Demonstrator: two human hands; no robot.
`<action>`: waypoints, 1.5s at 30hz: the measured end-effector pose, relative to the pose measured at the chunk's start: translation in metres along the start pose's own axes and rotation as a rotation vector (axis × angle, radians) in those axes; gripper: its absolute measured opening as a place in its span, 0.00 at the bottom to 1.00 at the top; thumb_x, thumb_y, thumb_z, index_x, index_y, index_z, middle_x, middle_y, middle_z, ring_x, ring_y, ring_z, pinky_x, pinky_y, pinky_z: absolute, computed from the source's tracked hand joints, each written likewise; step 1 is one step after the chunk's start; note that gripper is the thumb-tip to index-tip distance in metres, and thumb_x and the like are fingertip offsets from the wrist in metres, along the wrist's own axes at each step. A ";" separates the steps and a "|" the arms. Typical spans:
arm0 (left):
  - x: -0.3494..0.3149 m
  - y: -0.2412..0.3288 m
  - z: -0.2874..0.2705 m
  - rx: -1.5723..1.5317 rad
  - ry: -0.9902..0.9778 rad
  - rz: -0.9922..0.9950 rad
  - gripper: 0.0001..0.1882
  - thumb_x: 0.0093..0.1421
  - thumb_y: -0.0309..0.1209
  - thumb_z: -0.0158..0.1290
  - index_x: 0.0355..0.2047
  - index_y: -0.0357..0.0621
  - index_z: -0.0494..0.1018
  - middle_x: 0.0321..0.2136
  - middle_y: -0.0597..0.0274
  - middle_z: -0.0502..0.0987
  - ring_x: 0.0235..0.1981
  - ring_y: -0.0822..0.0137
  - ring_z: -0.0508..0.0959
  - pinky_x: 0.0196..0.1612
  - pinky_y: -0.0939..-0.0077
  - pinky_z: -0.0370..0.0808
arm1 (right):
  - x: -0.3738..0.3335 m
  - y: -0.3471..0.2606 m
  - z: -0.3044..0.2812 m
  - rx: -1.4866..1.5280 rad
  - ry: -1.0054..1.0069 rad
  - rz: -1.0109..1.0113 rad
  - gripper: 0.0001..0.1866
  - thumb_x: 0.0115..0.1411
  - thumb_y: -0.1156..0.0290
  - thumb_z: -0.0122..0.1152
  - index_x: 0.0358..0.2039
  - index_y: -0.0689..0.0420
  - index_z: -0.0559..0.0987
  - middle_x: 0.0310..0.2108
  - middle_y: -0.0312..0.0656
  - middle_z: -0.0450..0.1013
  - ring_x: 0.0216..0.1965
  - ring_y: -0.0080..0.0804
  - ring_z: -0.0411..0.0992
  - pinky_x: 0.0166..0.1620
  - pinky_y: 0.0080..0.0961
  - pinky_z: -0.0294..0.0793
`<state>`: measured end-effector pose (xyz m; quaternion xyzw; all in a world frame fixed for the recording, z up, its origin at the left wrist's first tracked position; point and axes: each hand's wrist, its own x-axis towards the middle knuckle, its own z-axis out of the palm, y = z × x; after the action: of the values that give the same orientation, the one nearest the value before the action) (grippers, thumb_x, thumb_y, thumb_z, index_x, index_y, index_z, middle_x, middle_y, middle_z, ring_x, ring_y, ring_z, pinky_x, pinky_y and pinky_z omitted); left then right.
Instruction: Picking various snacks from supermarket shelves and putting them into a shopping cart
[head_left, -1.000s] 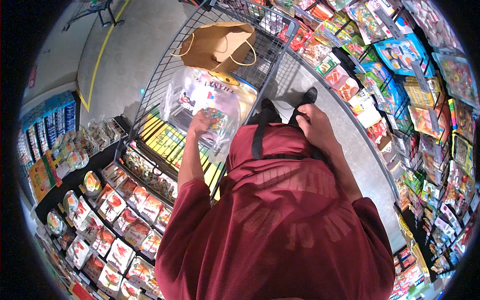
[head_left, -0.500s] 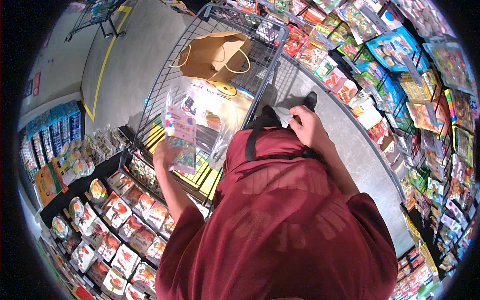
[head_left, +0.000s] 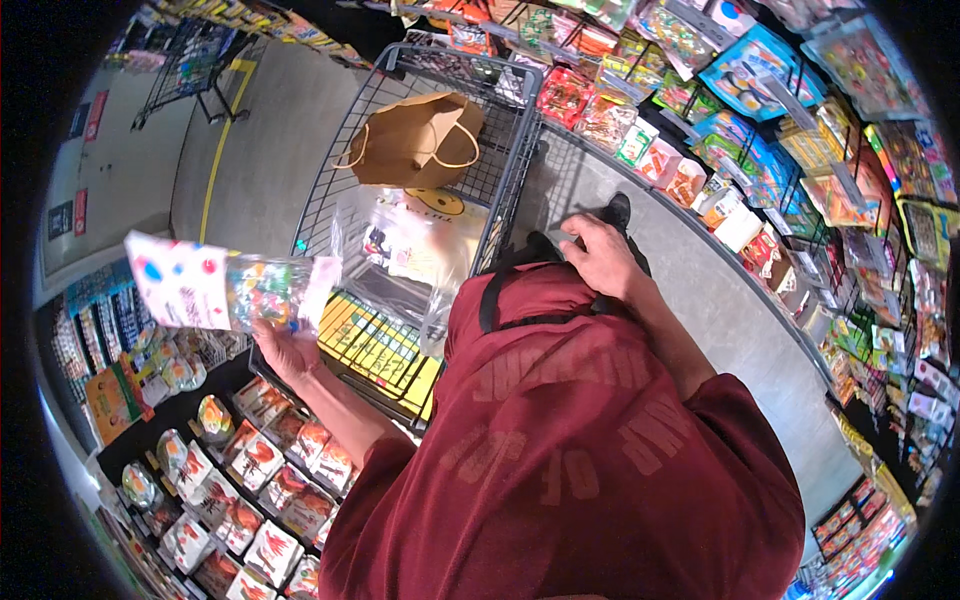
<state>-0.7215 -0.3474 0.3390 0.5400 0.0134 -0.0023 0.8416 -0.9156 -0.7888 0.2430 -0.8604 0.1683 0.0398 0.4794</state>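
Observation:
My left hand (head_left: pixel 283 349) holds up a clear packet of colourful sweets (head_left: pixel 228 290) with a white dotted header card, out to the left over the low shelf. My right hand (head_left: pixel 600 258) rests against my dark red shirt at the waist, fingers curled, holding nothing that I can see. In front of me stands a wire shopping cart (head_left: pixel 510 165). Inside it lie a brown paper bag (head_left: pixel 415 142) with handles and a clear plastic bag (head_left: pixel 420 245) with a yellow round print.
Low shelves of packaged snacks (head_left: pixel 255 480) run along my left. Hanging packets and toys (head_left: pixel 760 110) fill the rack on my right. Grey floor with a yellow line (head_left: pixel 215 165) stretches ahead, where another cart (head_left: pixel 195 65) stands far off.
My left hand has lifted the sweets packet out of the cart and swung it left, over the low shelf. My right hand stayed at my waist.

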 end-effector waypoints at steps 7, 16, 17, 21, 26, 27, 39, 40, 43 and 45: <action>0.037 -0.072 0.092 -0.313 -0.435 -0.247 0.44 0.52 0.47 0.66 0.65 0.46 0.60 0.59 0.54 0.70 0.61 0.53 0.68 0.61 0.47 0.68 | -0.026 0.012 -0.011 0.035 0.074 0.080 0.14 0.60 0.66 0.58 0.42 0.61 0.75 0.43 0.52 0.74 0.46 0.53 0.72 0.50 0.42 0.72; 0.035 -0.166 0.249 0.069 -0.445 -0.368 0.25 0.55 0.29 0.65 0.52 0.39 0.71 0.44 0.58 0.79 0.39 0.66 0.80 0.48 0.65 0.78 | -0.032 0.030 -0.050 0.045 0.269 0.112 0.15 0.59 0.66 0.59 0.44 0.62 0.76 0.42 0.53 0.74 0.43 0.55 0.74 0.47 0.43 0.73; 0.036 -0.176 0.261 0.229 -0.473 -0.315 0.23 0.55 0.28 0.64 0.50 0.39 0.72 0.41 0.58 0.79 0.37 0.67 0.80 0.44 0.67 0.80 | -0.029 0.031 -0.056 0.042 0.277 0.109 0.15 0.59 0.66 0.59 0.44 0.62 0.76 0.42 0.53 0.74 0.43 0.55 0.74 0.47 0.43 0.73; 0.020 -0.196 0.329 0.447 -0.499 -0.455 0.16 0.55 0.25 0.64 0.43 0.37 0.74 0.36 0.58 0.80 0.31 0.68 0.80 0.23 0.72 0.81 | -0.010 0.027 -0.095 0.131 0.352 0.097 0.13 0.59 0.72 0.59 0.43 0.65 0.75 0.41 0.51 0.73 0.37 0.41 0.76 0.42 0.34 0.74; 0.040 -0.260 0.356 0.512 -0.660 -0.339 0.11 0.54 0.22 0.64 0.37 0.35 0.76 0.31 0.60 0.81 0.30 0.72 0.79 0.34 0.75 0.77 | 0.021 0.028 -0.134 0.295 0.513 -0.004 0.14 0.58 0.76 0.60 0.45 0.65 0.73 0.48 0.50 0.68 0.35 0.37 0.76 0.40 0.32 0.75; 0.042 -0.265 0.366 0.528 -0.691 -0.355 0.12 0.54 0.21 0.63 0.39 0.34 0.77 0.33 0.59 0.81 0.31 0.72 0.80 0.36 0.74 0.78 | 0.027 0.033 -0.143 0.257 0.545 -0.026 0.17 0.57 0.77 0.61 0.47 0.64 0.72 0.53 0.50 0.64 0.38 0.38 0.75 0.41 0.32 0.76; 0.069 -0.329 0.425 0.442 -0.904 -0.417 0.16 0.50 0.19 0.66 0.39 0.38 0.76 0.33 0.68 0.79 0.34 0.75 0.76 0.42 0.76 0.76 | 0.089 0.039 -0.222 0.383 0.654 -0.140 0.26 0.58 0.78 0.61 0.57 0.64 0.69 0.65 0.52 0.52 0.42 0.33 0.75 0.46 0.28 0.75; 0.072 -0.334 0.427 0.440 -0.906 -0.411 0.16 0.50 0.19 0.66 0.39 0.38 0.76 0.33 0.68 0.79 0.34 0.75 0.76 0.42 0.76 0.76 | 0.091 0.040 -0.226 0.382 0.657 -0.144 0.26 0.58 0.78 0.61 0.57 0.64 0.69 0.65 0.52 0.52 0.42 0.33 0.75 0.46 0.28 0.75; 0.071 -0.337 0.436 0.463 -0.950 -0.480 0.21 0.49 0.18 0.67 0.44 0.35 0.75 0.36 0.62 0.81 0.34 0.73 0.78 0.42 0.74 0.78 | 0.094 0.040 -0.235 0.416 0.627 -0.138 0.27 0.58 0.77 0.61 0.58 0.62 0.68 0.65 0.51 0.53 0.42 0.32 0.74 0.44 0.27 0.75; 0.070 -0.341 0.441 0.441 -0.976 -0.498 0.21 0.49 0.19 0.67 0.43 0.36 0.76 0.35 0.63 0.81 0.34 0.74 0.78 0.42 0.74 0.78 | 0.096 0.041 -0.239 0.397 0.621 -0.143 0.26 0.58 0.77 0.62 0.58 0.62 0.69 0.64 0.51 0.54 0.42 0.32 0.74 0.44 0.27 0.75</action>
<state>-0.6490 -0.8893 0.2108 0.6192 -0.2498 -0.4507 0.5924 -0.8610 -1.0331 0.3156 -0.7314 0.2494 -0.2900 0.5646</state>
